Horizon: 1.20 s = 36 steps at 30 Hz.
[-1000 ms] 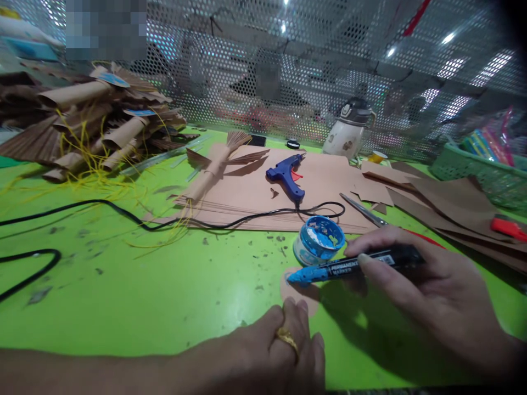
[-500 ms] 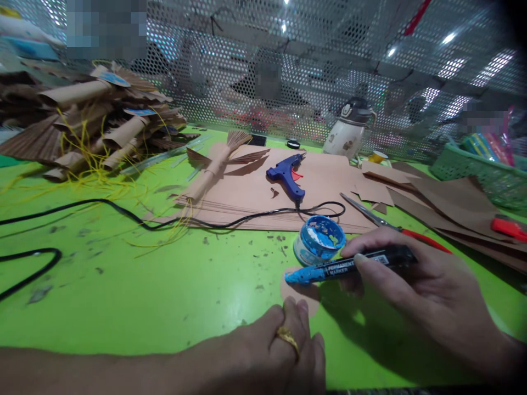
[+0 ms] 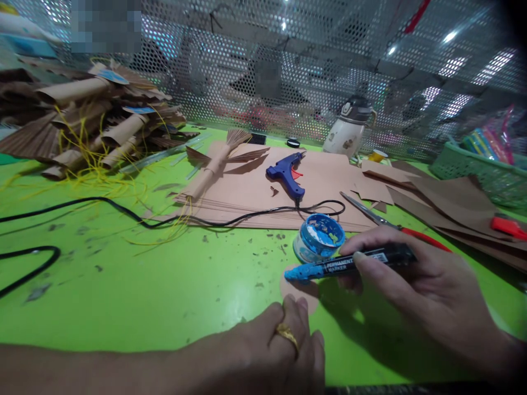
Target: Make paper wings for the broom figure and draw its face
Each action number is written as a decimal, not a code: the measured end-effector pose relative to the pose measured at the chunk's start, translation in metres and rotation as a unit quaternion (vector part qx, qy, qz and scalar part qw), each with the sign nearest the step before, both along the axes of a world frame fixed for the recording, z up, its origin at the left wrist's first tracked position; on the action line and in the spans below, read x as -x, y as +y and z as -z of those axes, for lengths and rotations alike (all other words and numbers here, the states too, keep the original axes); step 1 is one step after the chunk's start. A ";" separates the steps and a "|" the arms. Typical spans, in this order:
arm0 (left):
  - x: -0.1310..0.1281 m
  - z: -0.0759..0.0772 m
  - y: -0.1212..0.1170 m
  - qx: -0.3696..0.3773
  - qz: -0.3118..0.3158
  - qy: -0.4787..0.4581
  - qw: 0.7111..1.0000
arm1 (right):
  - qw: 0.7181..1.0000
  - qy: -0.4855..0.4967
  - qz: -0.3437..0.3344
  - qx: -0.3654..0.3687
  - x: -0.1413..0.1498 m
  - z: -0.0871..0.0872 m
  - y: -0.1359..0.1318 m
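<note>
My right hand (image 3: 415, 291) grips a black permanent marker (image 3: 349, 266) whose tip end is smeared with blue paint and rests over a small round tan paper disc (image 3: 294, 289) on the green table. My left hand (image 3: 280, 351), with a gold ring, lies flat with its fingertips pressing the near edge of that disc. A small round tub of blue paint (image 3: 319, 237) stands just behind the marker tip.
A blue glue gun (image 3: 286, 174) and its black cord (image 3: 123, 214) lie on brown card sheets (image 3: 247, 192). Red-handled scissors (image 3: 391, 224) lie to the right, a green basket (image 3: 481, 170) far right, a pile of rolled paper figures (image 3: 90, 126) far left, and a mesh screen behind.
The marker and my right hand have shifted very slightly left over the disc. My left hand stays pressed on the disc.
</note>
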<state>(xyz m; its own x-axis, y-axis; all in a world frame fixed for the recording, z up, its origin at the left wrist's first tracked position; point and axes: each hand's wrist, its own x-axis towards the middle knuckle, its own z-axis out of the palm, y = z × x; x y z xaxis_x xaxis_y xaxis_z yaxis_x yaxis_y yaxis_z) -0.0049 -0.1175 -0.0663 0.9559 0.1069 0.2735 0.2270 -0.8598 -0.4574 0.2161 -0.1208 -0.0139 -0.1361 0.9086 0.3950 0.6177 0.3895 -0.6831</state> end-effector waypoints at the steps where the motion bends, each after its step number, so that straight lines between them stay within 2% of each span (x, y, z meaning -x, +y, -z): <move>1: 0.000 -0.001 0.002 -0.020 0.014 0.002 1.000 | 1.000 0.000 -0.001 0.001 0.000 0.000 0.000; 4: -0.002 -0.002 0.008 -0.086 0.091 0.011 0.992 | 1.000 0.002 -0.003 0.004 0.000 -0.001 0.000; 7: -0.002 -0.001 0.006 -0.050 0.013 0.033 0.998 | 1.000 -0.002 0.007 -0.002 0.001 -0.002 0.000; 9: -0.001 0.000 0.001 -0.040 0.002 0.042 0.998 | 1.000 -0.006 0.017 -0.019 0.001 -0.003 0.000; 15: 0.002 0.003 -0.002 -0.041 0.008 0.020 0.999 | 0.999 0.015 0.021 -0.029 0.001 -0.001 0.000; 19: 0.000 0.002 0.003 -0.055 0.068 0.003 0.996 | 1.000 0.016 0.006 -0.009 0.001 0.000 -0.001; 20: -0.001 0.002 0.003 -0.040 0.026 0.011 0.999 | 1.000 0.013 0.003 -0.005 0.000 0.000 -0.001; 22: -0.001 0.001 0.004 -0.029 0.012 0.007 0.999 | 1.000 0.007 0.000 0.000 0.000 0.000 -0.001; 23: -0.001 0.001 0.004 -0.028 0.025 0.010 0.999 | 1.000 0.003 -0.001 -0.001 0.000 0.000 -0.001; 24: -0.001 0.001 0.004 -0.042 0.069 -0.009 0.997 | 1.000 -0.001 0.001 -0.004 0.000 0.000 -0.001; 25: -0.001 0.001 0.004 -0.043 0.064 -0.003 0.997 | 1.000 -0.007 0.004 -0.008 0.000 -0.001 -0.001; 26: -0.001 0.001 0.004 -0.034 0.019 0.027 0.999 | 1.000 -0.014 0.008 -0.015 0.000 -0.001 0.000; 29: 0.000 -0.001 0.004 -0.059 0.024 0.049 0.997 | 0.998 -0.031 0.022 -0.047 0.000 -0.004 0.000; 31: 0.001 -0.002 0.004 -0.085 0.068 0.026 0.994 | 0.998 -0.026 0.028 -0.057 0.000 -0.005 0.000; 32: 0.001 -0.002 0.004 -0.083 0.069 0.026 0.994 | 0.998 -0.018 0.029 -0.055 0.000 -0.006 -0.001; 33: 0.002 -0.003 0.004 -0.069 0.033 0.050 0.996 | 0.998 -0.009 0.027 -0.049 0.000 -0.006 -0.001; 36: 0.002 -0.004 0.003 -0.054 0.028 0.062 0.996 | 0.999 0.009 0.026 -0.036 0.001 -0.004 -0.001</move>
<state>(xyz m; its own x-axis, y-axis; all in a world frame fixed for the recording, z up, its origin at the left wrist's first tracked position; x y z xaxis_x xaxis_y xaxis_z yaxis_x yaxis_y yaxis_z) -0.0073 -0.1150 -0.0624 0.9868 0.0286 0.1594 0.1155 -0.8143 -0.5689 0.2155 -0.1220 -0.0094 -0.0819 0.8831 0.4621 0.6266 0.4061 -0.6652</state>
